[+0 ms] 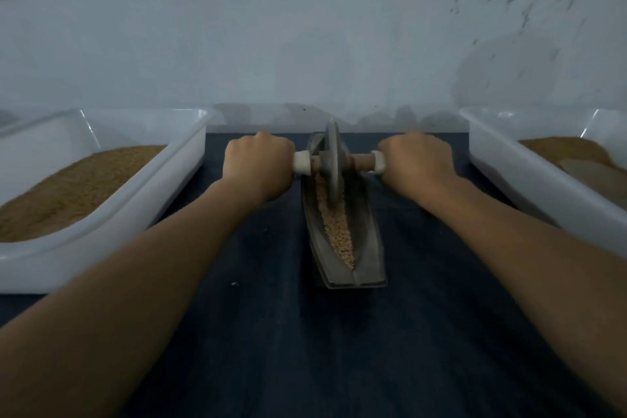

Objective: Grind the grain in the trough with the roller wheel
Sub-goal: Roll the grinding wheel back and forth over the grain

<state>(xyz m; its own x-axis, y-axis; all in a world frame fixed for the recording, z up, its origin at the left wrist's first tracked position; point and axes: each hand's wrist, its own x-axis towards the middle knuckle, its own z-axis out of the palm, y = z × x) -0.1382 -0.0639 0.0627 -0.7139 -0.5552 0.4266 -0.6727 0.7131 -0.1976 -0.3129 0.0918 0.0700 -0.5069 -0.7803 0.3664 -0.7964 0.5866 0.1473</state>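
Mid-grind: my L grip and R grip each close round one axle end, prob. to keep the roller wheel upright w/ even pressure, at the far end of the trough on the table. Count: 1 wheel, 1 trough of grain, 2 trays, L tray and R tray.

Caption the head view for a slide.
Left hand and right hand grip the roller wheel over grain in the trough.

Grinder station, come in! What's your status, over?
Left grip and right grip hold the handle ends. Roller wheel in trough, far end; grain nearside. Nothing blocking.
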